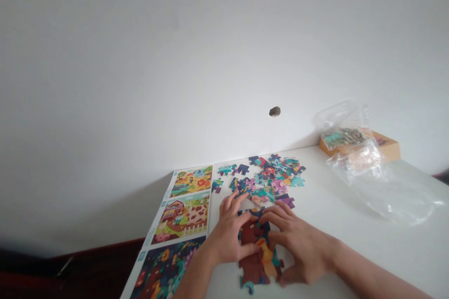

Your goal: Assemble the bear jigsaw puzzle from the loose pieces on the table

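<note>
A joined section of jigsaw puzzle (pixel 250 266) lies flat on the white table, showing a brown bear-like figure and a yellow-orange shape. My left hand (pixel 229 231) reaches over its left edge, thumb and index finger resting on the pieces and the other fingers spread toward the loose ones. Along the right edge rests my right hand (pixel 303 243), its fingers apart, fingertips at the top of the section and thumb near the lower right corner. Both hands partly cover the section's sides. Just beyond them is a spread of loose puzzle pieces (pixel 278 184), some overlapping.
To the left, a printed sheet shows a lion picture (pixel 192 181), a farm picture (pixel 184 215) and a dark forest picture (pixel 164 268). A clear plastic bag (pixel 386 196) and a bag of pieces (pixel 343 136) lie on and beside an orange box (pixel 389 145). Behind stands a white wall (pixel 210 79).
</note>
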`<state>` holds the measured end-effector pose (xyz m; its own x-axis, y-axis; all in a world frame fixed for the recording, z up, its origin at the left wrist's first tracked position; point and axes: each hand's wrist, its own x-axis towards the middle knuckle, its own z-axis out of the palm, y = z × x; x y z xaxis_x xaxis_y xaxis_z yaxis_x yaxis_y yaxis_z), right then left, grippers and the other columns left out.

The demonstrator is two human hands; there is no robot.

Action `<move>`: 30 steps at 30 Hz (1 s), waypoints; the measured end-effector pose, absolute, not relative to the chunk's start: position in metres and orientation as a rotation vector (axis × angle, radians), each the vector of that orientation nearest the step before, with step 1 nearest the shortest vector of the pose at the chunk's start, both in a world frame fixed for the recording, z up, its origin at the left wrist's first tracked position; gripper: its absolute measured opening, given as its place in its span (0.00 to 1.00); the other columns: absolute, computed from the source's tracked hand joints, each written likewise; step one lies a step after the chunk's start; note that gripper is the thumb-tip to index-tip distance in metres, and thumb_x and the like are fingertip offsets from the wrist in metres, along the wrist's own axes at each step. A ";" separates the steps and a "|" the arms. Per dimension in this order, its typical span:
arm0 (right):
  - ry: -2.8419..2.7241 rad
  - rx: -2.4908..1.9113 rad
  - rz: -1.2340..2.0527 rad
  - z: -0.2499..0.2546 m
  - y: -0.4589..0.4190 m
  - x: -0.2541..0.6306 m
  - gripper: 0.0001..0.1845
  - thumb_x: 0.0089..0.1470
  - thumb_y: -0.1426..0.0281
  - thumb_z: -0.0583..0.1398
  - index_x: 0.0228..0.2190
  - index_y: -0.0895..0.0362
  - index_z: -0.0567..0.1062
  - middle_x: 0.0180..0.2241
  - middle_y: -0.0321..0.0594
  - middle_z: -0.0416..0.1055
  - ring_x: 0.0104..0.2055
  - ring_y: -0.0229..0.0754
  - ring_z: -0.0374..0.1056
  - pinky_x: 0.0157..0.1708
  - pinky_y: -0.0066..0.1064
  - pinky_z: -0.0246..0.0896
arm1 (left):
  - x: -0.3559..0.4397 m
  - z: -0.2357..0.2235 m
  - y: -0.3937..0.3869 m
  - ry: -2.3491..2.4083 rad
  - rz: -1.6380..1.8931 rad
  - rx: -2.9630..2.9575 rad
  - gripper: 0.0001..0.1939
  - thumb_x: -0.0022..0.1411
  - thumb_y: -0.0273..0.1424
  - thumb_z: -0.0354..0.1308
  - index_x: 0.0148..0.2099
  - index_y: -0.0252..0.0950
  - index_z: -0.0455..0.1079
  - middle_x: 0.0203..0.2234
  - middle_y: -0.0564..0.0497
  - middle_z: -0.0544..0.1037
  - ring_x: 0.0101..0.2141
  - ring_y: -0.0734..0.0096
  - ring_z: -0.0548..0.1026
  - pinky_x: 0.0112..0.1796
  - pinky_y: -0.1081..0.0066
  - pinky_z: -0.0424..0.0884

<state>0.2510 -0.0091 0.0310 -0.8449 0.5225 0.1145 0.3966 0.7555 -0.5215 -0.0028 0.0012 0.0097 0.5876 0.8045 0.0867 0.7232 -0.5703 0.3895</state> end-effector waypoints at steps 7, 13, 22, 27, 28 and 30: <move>-2.685 -0.716 0.707 0.029 -0.009 0.251 0.24 0.36 0.59 0.69 0.37 0.54 0.74 0.53 0.44 0.62 0.56 0.56 0.55 0.61 0.55 0.35 | -0.002 0.012 0.000 1.250 0.379 2.518 0.28 0.45 0.43 0.71 0.50 0.45 0.74 0.68 0.49 0.48 0.65 0.32 0.43 0.61 0.39 0.48; -2.693 -0.718 0.720 0.031 -0.009 0.252 0.25 0.36 0.59 0.69 0.38 0.54 0.74 0.53 0.44 0.62 0.56 0.56 0.56 0.61 0.55 0.35 | -0.001 0.013 0.000 1.263 0.358 2.513 0.29 0.44 0.40 0.71 0.51 0.45 0.73 0.68 0.50 0.47 0.65 0.33 0.42 0.62 0.40 0.46; -2.694 -0.618 0.728 0.033 -0.008 0.250 0.29 0.38 0.59 0.68 0.44 0.52 0.75 0.50 0.45 0.64 0.52 0.54 0.59 0.57 0.51 0.43 | -0.001 0.011 -0.001 1.255 0.368 2.528 0.28 0.45 0.41 0.70 0.51 0.45 0.73 0.68 0.49 0.48 0.65 0.33 0.43 0.62 0.40 0.46; -2.698 -0.568 0.742 0.035 -0.008 0.249 0.24 0.40 0.59 0.68 0.43 0.49 0.77 0.50 0.43 0.64 0.52 0.53 0.59 0.56 0.50 0.44 | 0.000 0.012 -0.001 1.261 0.372 2.532 0.27 0.46 0.41 0.69 0.51 0.45 0.73 0.67 0.49 0.49 0.65 0.34 0.43 0.61 0.40 0.45; -2.699 -0.564 0.747 0.036 -0.008 0.249 0.24 0.40 0.59 0.68 0.42 0.49 0.77 0.50 0.43 0.64 0.52 0.53 0.59 0.56 0.50 0.44 | 0.001 0.013 -0.001 1.260 0.373 2.532 0.27 0.47 0.41 0.69 0.51 0.45 0.73 0.67 0.49 0.49 0.65 0.34 0.44 0.61 0.40 0.46; -2.698 -0.562 0.753 0.036 -0.008 0.249 0.24 0.40 0.59 0.69 0.42 0.49 0.78 0.51 0.43 0.64 0.53 0.53 0.59 0.56 0.50 0.44 | 0.001 0.014 -0.002 1.254 0.375 2.531 0.27 0.47 0.41 0.69 0.51 0.45 0.73 0.67 0.48 0.50 0.65 0.34 0.44 0.61 0.40 0.46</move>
